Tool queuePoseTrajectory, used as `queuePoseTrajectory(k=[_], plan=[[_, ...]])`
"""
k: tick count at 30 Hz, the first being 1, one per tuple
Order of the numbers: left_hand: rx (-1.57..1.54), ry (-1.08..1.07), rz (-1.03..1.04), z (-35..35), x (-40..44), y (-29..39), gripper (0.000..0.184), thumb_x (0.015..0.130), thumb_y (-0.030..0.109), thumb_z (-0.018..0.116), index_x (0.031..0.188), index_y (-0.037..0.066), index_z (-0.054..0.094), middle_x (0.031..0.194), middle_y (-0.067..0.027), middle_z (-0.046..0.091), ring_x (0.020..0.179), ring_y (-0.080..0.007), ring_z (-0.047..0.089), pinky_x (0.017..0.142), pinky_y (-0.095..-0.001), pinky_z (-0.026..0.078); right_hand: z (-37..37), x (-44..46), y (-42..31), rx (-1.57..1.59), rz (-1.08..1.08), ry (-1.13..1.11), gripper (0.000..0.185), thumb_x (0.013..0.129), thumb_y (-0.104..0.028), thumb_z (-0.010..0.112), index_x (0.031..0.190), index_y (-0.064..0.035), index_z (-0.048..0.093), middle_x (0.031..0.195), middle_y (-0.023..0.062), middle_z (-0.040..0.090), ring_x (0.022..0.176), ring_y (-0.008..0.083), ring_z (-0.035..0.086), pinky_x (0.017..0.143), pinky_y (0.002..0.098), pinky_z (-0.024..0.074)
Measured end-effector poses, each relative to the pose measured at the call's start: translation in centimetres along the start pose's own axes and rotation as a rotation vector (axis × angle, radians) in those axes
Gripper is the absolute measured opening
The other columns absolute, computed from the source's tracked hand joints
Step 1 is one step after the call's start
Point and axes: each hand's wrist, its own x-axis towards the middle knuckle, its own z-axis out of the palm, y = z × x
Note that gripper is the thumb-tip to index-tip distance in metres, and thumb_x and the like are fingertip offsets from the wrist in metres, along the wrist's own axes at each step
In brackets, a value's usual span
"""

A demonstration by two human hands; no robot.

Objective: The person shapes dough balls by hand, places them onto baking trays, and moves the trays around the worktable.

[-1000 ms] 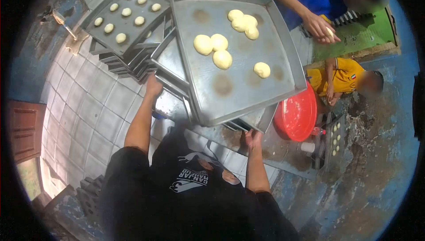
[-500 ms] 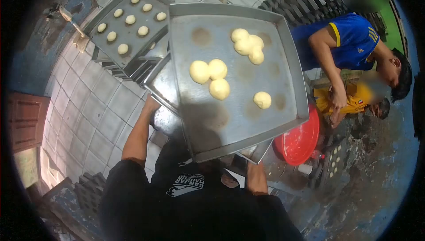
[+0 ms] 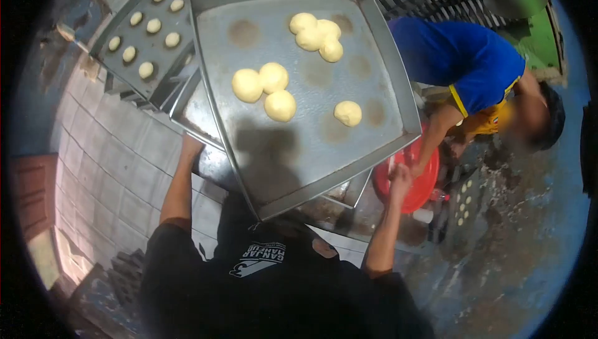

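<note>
A large metal baking tray [image 3: 249,152] with several pale yellow dough balls [image 3: 280,106] sits askew on a lower baking tray [image 3: 198,111]. My left hand [image 3: 192,144] is at the near left edge of that lower tray, closed on it, with its fingertips hidden underneath. Over to the right, my right hand [image 3: 402,183] is off the trays, above the rim of a red basin [image 3: 418,190]. It is right beside a co-worker's hand and forearm; its fingers are small and unclear, and whether the two hands touch cannot be made out.
Another tray [image 3: 140,37] of small dough balls tops a stack at the upper left. A co-worker in a blue shirt [image 3: 464,52] bends over the basin, with a person in yellow [image 3: 489,121] behind. A white cup [image 3: 423,215] and a tray of dough pieces [image 3: 464,202] are on the right.
My right hand has left the tray's near edge and moved right to the basin. The blue-shirted co-worker has bent lower and reached toward it. The trays appear further left in view.
</note>
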Motion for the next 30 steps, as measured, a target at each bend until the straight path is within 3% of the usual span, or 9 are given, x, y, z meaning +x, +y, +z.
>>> queuePoseTrajectory(k=[2, 3, 6, 8, 14, 19, 23, 26, 30], plan=[[-0.086, 0.019, -0.350, -3.8, -0.7, 8.9, 0.025, 0.077, 0.015, 0.077, 0.090, -0.002, 0.065, 0.078, -0.0148, 0.070, 0.073, -0.0268, 0.068, 0.070, -0.0405, 0.053, -1.4, -2.6, -9.1, -0.197, -0.199, -0.029, 0.022, 0.104, -0.021, 0.058, 0.091, -0.0048, 0.063, 0.077, 0.0000, 0.060, 0.065, 0.0093, 0.054, 0.059, 0.0268, 0.0464], [-0.198, 0.121, -0.348, -4.4, -1.8, 9.6, 0.033, 0.086, 0.013, 0.074, 0.113, -0.003, 0.064, 0.096, -0.0146, 0.073, 0.087, -0.0262, 0.070, 0.078, -0.0370, 0.054, -1.3, -3.7, -12.8, -0.114, -0.257, -0.088, 0.022, 0.104, -0.021, 0.059, 0.090, -0.0044, 0.063, 0.077, 0.0005, 0.059, 0.066, 0.0093, 0.053, 0.061, 0.0259, 0.0460], [-0.326, 0.494, -0.239, -5.7, -4.3, 11.4, 0.042, 0.095, 0.016, 0.067, 0.133, -0.001, 0.058, 0.117, -0.0147, 0.070, 0.102, -0.0256, 0.068, 0.087, -0.0371, 0.053, 1.8, -4.9, -21.3, -0.248, -0.397, -0.378, 0.019, 0.104, -0.014, 0.057, 0.099, 0.0012, 0.067, 0.089, 0.0034, 0.064, 0.081, 0.0106, 0.058, 0.074, 0.0261, 0.0472], [-0.325, 0.548, -0.231, -8.4, -6.0, 14.3, 0.040, 0.099, 0.016, 0.064, 0.135, 0.000, 0.058, 0.123, -0.0141, 0.068, 0.108, -0.0244, 0.066, 0.091, -0.0367, 0.052, 5.6, -3.9, -24.3, -0.313, -0.424, -0.575, 0.019, 0.102, -0.013, 0.059, 0.109, 0.0031, 0.067, 0.097, 0.0049, 0.066, 0.090, 0.0114, 0.060, 0.081, 0.0250, 0.0469], [-0.349, 0.759, -0.024, -15.2, -11.9, 24.7, 0.029, 0.101, 0.009, 0.059, 0.129, 0.001, 0.064, 0.123, -0.0113, 0.068, 0.107, -0.0187, 0.067, 0.094, -0.0322, 0.053, 14.9, -0.4, -20.5, -0.634, -1.186, -0.959, 0.033, 0.091, -0.008, 0.067, 0.124, -0.0031, 0.066, 0.116, 0.0216, 0.068, 0.107, 0.0378, 0.065, 0.096, 0.0430, 0.0500], [-0.586, 0.453, 0.222, -13.5, -21.0, 37.3, 0.029, 0.104, 0.006, 0.054, 0.131, -0.003, 0.061, 0.117, -0.0133, 0.068, 0.106, -0.0198, 0.067, 0.094, -0.0327, 0.053, 5.9, -8.3, -22.1, -0.471, -1.054, -0.643, 0.034, 0.088, -0.011, 0.071, 0.120, -0.0005, 0.065, 0.112, 0.0208, 0.067, 0.099, 0.0386, 0.066, 0.087, 0.0438, 0.0527], [-1.044, 0.025, 0.194, -2.8, -28.4, 46.8, 0.052, 0.108, 0.021, 0.049, 0.154, 0.001, 0.035, 0.149, -0.0148, 0.048, 0.134, -0.0226, 0.051, 0.102, -0.0365, 0.051, -3.8, -18.3, -16.1, -0.115, -1.095, -0.437, 0.029, 0.086, -0.011, 0.075, 0.112, 0.0000, 0.067, 0.102, 0.0187, 0.066, 0.093, 0.0372, 0.066, 0.079, 0.0419, 0.0546], [-1.403, -0.327, -0.031, 4.2, -33.2, 50.6, 0.035, 0.109, 0.023, 0.049, 0.134, -0.001, 0.055, 0.122, -0.0090, 0.063, 0.101, -0.0125, 0.060, 0.086, -0.0281, 0.050, -11.0, -21.2, -9.9, -0.052, -0.984, -0.395, 0.030, 0.085, -0.012, 0.075, 0.112, 0.0000, 0.067, 0.099, 0.0181, 0.064, 0.091, 0.0353, 0.066, 0.077, 0.0414, 0.0542], [-1.151, -0.482, -0.142, 11.2, -38.6, 53.8, 0.028, 0.109, 0.029, 0.051, 0.101, 0.004, 0.061, 0.087, 0.0003, 0.061, 0.078, -0.0086, 0.055, 0.069, -0.0255, 0.044, -20.0, -23.2, -4.2, 0.042, -0.621, -0.288, 0.030, 0.086, -0.010, 0.074, 0.112, 0.0019, 0.067, 0.098, 0.0169, 0.063, 0.088, 0.0345, 0.066, 0.076, 0.0407, 0.0537]])
